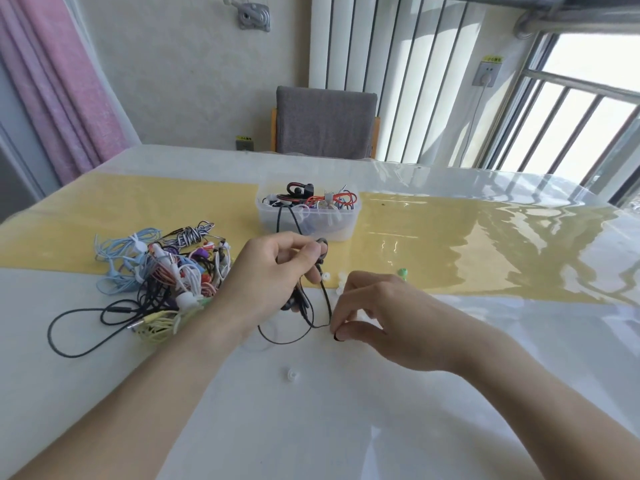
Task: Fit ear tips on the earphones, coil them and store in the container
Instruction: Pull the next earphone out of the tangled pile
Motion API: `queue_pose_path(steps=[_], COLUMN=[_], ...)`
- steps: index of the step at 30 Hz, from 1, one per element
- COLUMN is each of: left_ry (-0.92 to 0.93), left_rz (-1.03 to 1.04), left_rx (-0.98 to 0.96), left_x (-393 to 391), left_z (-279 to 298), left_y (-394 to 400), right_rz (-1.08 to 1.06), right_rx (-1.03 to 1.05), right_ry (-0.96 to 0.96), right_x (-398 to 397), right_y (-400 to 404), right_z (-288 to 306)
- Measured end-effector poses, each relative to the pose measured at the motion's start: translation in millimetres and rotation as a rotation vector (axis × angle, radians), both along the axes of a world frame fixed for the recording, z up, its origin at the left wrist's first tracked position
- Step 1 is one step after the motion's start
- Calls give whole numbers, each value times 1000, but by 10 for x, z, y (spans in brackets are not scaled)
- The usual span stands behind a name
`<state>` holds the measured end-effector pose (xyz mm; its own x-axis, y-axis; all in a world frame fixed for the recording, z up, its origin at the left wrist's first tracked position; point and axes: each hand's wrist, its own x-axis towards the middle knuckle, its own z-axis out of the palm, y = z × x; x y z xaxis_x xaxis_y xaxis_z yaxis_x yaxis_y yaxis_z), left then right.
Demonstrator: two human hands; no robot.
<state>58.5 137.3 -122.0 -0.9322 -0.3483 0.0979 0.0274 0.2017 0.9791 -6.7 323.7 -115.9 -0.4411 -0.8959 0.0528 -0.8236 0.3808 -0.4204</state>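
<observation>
Item 1, nearest me: a loose clear tip (290,373) on the bare white table (346,427), apart from both hands.

Item 2: right hand (388,317), thumb and forefinger pinched on a small dark piece at the end of the black cord (325,296); I take it for an earbud, but it is too small to be sure.

Item 3: left hand (273,275), closed around the upper part of the same cord, with a dark ear hook showing at its fingertips. The cord hangs in a slack loop between the hands and runs roughly from upper left to lower right, near to far; a strand also trails back over the box wall. The right hand is the nearer one to the free end.

Item 4: more clear tips (341,277) and a green tip (402,273) just beyond the right hand, within its easy reach. My judgement: fitting falls to the right hand, the left steadying.

Item 5: tangled heap (162,271) of mixed earphones, left of the left hand.

Item 6, farthest: clear box (308,216), already holding several sets, straight ahead of both hands.
</observation>
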Motion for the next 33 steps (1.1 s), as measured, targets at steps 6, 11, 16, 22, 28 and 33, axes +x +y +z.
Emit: queue_pose_path(steps=[6,11,16,22,28,33], left_ry=[77,199,268,275,262,283], left_rz=[-98,-159,-113,-107,-110,-127], left_rx=[31,7,39,96,76,66], left_x=[10,52,62,74,84,75], left_z=[-13,3,-9,-2,-9,2], left_y=[87,193,263,309,293,292], right_rz=[-181,-260,-250,-215,-179,-181], right_rx=[-545,-751,-883,-1015,-932,-930], right_ry=[-580,-804,-796,-870,-765,-768], right_x=[-73,-42,12,14,7,0], right_y=[62,5,-40,-105,-78,-52], right_z=[96,40,-26,-103,-80,-54])
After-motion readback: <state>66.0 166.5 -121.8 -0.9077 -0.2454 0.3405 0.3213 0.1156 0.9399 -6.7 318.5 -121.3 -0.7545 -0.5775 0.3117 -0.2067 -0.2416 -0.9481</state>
